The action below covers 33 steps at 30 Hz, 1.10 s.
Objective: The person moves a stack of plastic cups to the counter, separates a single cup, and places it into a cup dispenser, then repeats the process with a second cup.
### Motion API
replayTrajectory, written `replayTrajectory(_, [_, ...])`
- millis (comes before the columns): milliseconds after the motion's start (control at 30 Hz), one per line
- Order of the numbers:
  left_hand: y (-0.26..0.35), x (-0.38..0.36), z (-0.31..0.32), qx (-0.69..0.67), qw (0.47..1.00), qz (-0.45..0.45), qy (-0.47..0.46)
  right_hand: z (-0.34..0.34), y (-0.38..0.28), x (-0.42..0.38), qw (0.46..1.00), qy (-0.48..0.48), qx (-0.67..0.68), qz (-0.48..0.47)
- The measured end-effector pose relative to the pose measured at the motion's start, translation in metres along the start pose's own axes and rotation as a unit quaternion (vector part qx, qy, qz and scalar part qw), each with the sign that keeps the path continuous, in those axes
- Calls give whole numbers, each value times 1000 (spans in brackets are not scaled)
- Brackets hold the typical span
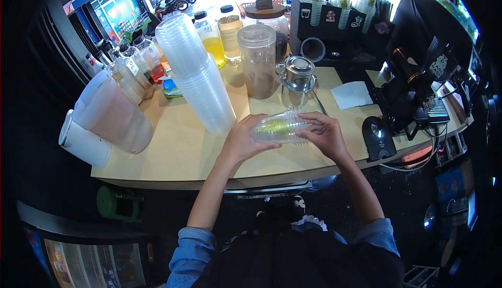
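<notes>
A short stack of clear plastic cups (272,127) with a yellow-green print lies sideways between my two hands, above the counter's front edge. My left hand (244,137) is wrapped around the base end. At the rim end, where several rims sit close together, the fingers of my right hand (323,131) pinch the cups. Just beyond my left hand stands a tall stack of clear domed plastic lids or cups (204,89), leaning a little. A metal drip coffee filter (299,73) on a glass is behind the cups.
The wooden counter (172,154) carries a large plastic pitcher (115,115), a white tub (83,141), a jar of brown powder (257,60) and several bottles (128,73). To the right are a white napkin (351,95), a black device (378,137) and a monitor (431,32). A black cup holder (334,42) stands behind.
</notes>
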State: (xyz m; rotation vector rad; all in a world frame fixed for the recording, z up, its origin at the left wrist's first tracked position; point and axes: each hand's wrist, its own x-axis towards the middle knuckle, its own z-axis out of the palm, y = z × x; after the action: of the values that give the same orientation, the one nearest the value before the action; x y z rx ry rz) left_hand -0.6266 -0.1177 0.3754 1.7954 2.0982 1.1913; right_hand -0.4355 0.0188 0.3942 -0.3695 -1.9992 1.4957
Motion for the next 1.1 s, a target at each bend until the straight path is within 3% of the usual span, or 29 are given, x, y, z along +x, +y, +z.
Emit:
replayTrajectory(167, [10, 2, -5, -14, 999, -30, -27, 6, 2, -2, 1000, -1, -3, -6])
replayTrajectory(500, [2, -1, 3, 23, 999, 25, 27, 5, 6, 1, 998, 10, 49, 37])
replayTrajectory(867, [0, 0, 5, -34, 998, 14, 49, 10, 10, -1, 998, -45, 46, 0])
replayTrajectory(967, [8, 4, 4, -13, 995, 26, 93, 23, 26, 2, 998, 18, 59, -19])
replayTrajectory(1100, [18, 6, 0, 51, 986, 81, 134, 31, 20, 1, 998, 12, 0, -66])
